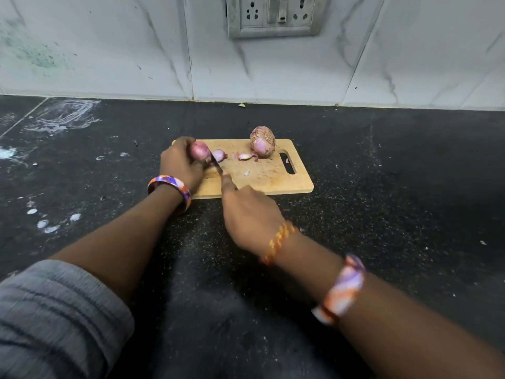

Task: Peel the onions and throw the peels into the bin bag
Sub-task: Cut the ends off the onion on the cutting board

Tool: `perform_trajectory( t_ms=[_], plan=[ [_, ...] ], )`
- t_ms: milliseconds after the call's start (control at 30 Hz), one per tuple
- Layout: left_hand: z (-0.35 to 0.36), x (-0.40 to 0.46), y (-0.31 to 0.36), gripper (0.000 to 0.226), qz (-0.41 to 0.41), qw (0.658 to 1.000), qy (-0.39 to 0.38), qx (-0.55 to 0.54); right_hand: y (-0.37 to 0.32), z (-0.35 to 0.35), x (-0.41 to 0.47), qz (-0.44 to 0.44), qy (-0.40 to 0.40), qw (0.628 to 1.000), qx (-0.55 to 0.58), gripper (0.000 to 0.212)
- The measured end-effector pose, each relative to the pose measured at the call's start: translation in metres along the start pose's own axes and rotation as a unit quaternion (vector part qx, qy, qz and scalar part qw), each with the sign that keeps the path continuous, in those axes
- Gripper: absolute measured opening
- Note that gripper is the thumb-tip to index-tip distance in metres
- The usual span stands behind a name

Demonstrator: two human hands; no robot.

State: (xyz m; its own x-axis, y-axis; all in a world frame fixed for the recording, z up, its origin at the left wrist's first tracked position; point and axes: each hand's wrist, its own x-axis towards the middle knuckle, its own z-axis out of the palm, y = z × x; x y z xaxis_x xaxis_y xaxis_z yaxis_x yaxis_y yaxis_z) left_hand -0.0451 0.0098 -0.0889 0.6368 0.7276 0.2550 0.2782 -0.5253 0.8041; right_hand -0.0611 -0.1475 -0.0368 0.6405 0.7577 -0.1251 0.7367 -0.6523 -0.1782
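A wooden cutting board lies on the black counter. My left hand grips a small red onion at the board's left end. My right hand holds a knife, index finger along its back, and the blade tip meets the onion's right side. Just right of the blade lies a cut onion piece, with loose peels further right. A second onion, with its skin partly on, stands at the board's far edge. No bin bag is in view.
The dark speckled counter stretches all round, with white smears and scraps at the left. A tiled wall with a socket plate rises behind the board.
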Motion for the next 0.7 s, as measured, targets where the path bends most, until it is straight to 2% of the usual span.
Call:
perform_trajectory(
  t_ms=[100,267,433,500,600,633,700],
  plan=[
    [-0.001,0.0,-0.003,0.041,-0.007,1.0,0.01,-0.022,-0.005,-0.004,0.017,-0.003,0.024,1.0,0.012,0.057],
    [0.0,0.004,-0.002,0.033,-0.055,0.996,0.044,-0.048,0.003,0.013,-0.016,-0.017,-0.025,1.0,-0.005,0.072],
    [0.001,0.005,0.001,0.031,-0.058,0.997,0.019,-0.049,0.0,-0.002,0.013,0.002,0.017,1.0,-0.011,0.06],
    [-0.002,0.007,-0.003,0.029,-0.072,0.993,0.051,-0.073,-0.002,-0.002,0.016,-0.006,0.02,1.0,-0.013,0.059],
    [-0.006,0.013,-0.015,0.052,-0.107,0.972,0.115,-0.173,0.002,0.008,-0.001,-0.02,-0.007,0.999,-0.027,0.069],
    [-0.005,0.015,-0.022,0.053,-0.107,0.967,0.133,-0.191,0.004,0.009,-0.008,-0.021,-0.017,0.999,-0.025,0.071],
    [-0.002,0.017,-0.027,0.039,-0.099,0.968,0.134,-0.188,0.012,0.005,-0.015,-0.015,-0.018,1.0,-0.015,0.07]
  ],
)
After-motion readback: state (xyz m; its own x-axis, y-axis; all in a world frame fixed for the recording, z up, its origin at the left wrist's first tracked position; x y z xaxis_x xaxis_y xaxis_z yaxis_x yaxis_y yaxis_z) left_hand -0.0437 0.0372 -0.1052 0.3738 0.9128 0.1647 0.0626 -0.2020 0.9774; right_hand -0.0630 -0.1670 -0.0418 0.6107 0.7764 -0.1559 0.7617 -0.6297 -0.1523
